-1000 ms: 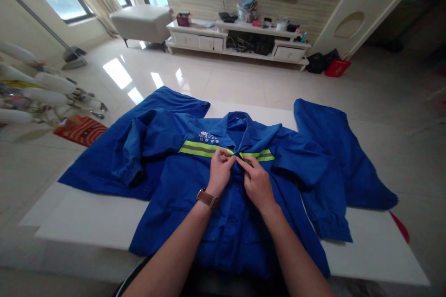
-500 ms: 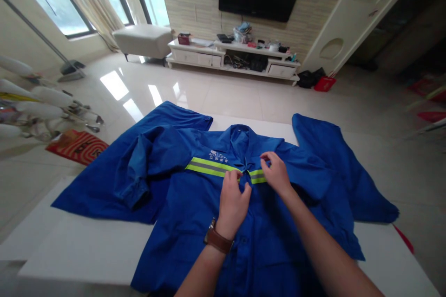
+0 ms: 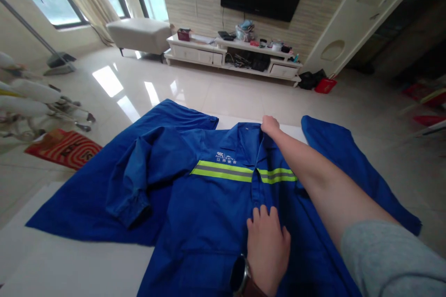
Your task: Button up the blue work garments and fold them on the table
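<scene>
A blue work jacket (image 3: pixel 205 218) lies front up, with a yellow-green and grey reflective band (image 3: pixel 223 171) across the chest and white lettering above it. At the far end, my right hand (image 3: pixel 271 125) is closed on the jacket's collar edge near the shoulder. My left hand (image 3: pixel 267 243), wearing a watch (image 3: pixel 239 274) with a brown strap, rests on the front placket below the band. Its fingers lie on the cloth, slightly bent, thumb apart. My right forearm covers part of the jacket's right-hand side.
Blue garment pieces stick out from under the jacket at left (image 3: pixel 87 199) and right (image 3: pixel 331 148). All lie on a white table (image 3: pixel 80 264). A red patterned bag (image 3: pixel 64 148) stands on the floor at left. Beyond are a TV cabinet (image 3: pixel 195 53) and a bench (image 3: pixel 139 35).
My right hand has gone from the chest band up to the collar and closed there. My left hand has moved down the placket toward me. The chest now lies flatter, its band more visible.
</scene>
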Action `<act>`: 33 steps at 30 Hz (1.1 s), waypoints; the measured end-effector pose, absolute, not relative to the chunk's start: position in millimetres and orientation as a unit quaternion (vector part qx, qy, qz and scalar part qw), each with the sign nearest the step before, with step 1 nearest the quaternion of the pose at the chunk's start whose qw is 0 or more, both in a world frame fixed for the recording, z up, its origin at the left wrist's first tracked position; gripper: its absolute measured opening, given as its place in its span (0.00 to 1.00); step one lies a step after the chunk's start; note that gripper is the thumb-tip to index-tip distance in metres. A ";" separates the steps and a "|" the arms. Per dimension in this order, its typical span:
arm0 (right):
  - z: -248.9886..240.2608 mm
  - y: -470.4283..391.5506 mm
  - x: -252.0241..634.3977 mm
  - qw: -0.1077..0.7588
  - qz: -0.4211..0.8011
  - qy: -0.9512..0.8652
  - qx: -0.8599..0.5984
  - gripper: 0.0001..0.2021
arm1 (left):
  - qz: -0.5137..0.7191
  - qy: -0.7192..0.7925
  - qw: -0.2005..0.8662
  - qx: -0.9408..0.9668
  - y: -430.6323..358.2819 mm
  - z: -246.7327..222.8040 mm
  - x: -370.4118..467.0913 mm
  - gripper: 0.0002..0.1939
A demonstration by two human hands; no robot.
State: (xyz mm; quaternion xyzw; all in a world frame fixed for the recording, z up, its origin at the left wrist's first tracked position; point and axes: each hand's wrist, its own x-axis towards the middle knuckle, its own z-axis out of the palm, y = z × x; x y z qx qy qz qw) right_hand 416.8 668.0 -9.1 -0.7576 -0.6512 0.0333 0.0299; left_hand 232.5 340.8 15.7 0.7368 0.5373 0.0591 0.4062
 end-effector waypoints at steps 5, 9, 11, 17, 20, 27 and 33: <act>-29.8 664.1 360.0 -0.035 0.076 -0.772 -0.630 0.20 | -0.057 0.524 0.402 0.749 327.3 7.1 239.6 0.23; -56.4 653.9 338.7 -0.078 0.103 -0.797 -0.590 0.29 | -0.063 0.537 0.393 0.744 315.7 -10.6 249.9 0.26; -63.2 655.5 338.5 -0.084 0.091 -0.788 -0.603 0.30 | -0.062 0.547 0.407 0.729 311.6 -20.7 253.1 0.26; -58.3 666.5 337.0 -0.049 0.063 -0.769 -0.634 0.28 | -0.055 0.554 0.424 0.714 311.4 -40.5 258.0 0.27; -44.2 653.9 350.4 0.018 0.048 -0.793 -0.607 0.26 | -0.039 0.563 0.399 0.722 312.0 -45.1 261.6 0.29; -20.4 517.1 406.7 0.038 0.100 -0.821 -0.561 0.12 | 0.018 0.577 0.351 0.738 323.8 -26.9 236.6 0.26; 11.4 322.0 427.7 0.041 0.172 -0.830 -0.528 0.10 | -0.014 0.567 0.343 0.749 347.6 -10.5 213.2 0.16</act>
